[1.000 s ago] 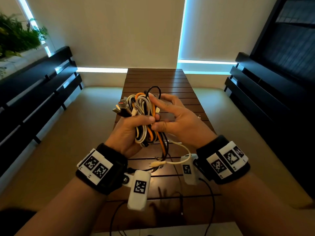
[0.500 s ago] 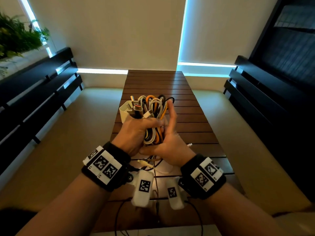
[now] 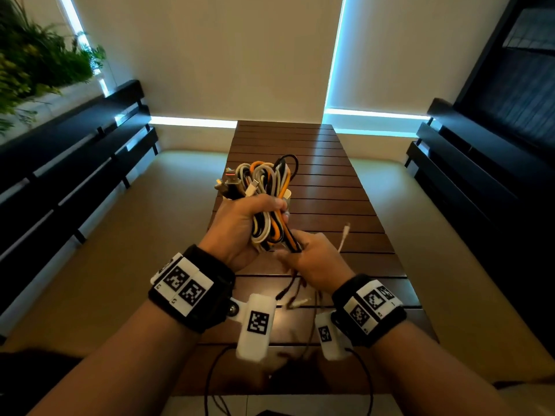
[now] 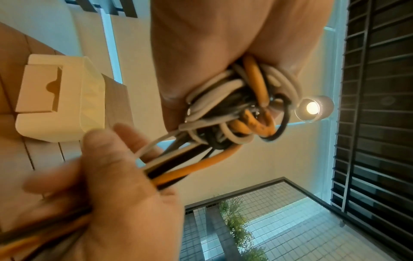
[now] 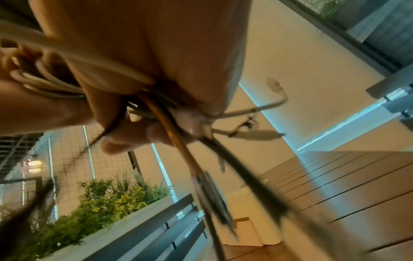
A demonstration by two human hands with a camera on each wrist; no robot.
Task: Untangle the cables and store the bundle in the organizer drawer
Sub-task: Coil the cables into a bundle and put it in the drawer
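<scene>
A tangled bundle of white, orange and black cables [image 3: 264,190] is held above the wooden table. My left hand [image 3: 280,210] grips the bundle round its middle, with loops and plugs sticking up above the fist. Just below it, my right hand [image 3: 295,250] holds the straight trailing strands [image 4: 178,169] that run out of the bundle. One thin white cable end [image 3: 344,238] sticks up to the right of that hand. In the left wrist view the white organizer [image 4: 60,98] stands on the table; in the head view the bundle hides almost all of it.
The slatted wooden table [image 3: 330,175] runs away from me, with black benches at the left [image 3: 75,163] and right [image 3: 480,163]. Plants [image 3: 36,64] grow at the top left. Loose plug ends [image 3: 295,301] dangle below my hands.
My right hand has left the bundle's right side, dropped below the left fist and closed on the trailing strands. The bundle has shifted a little toward me in the left hand.
</scene>
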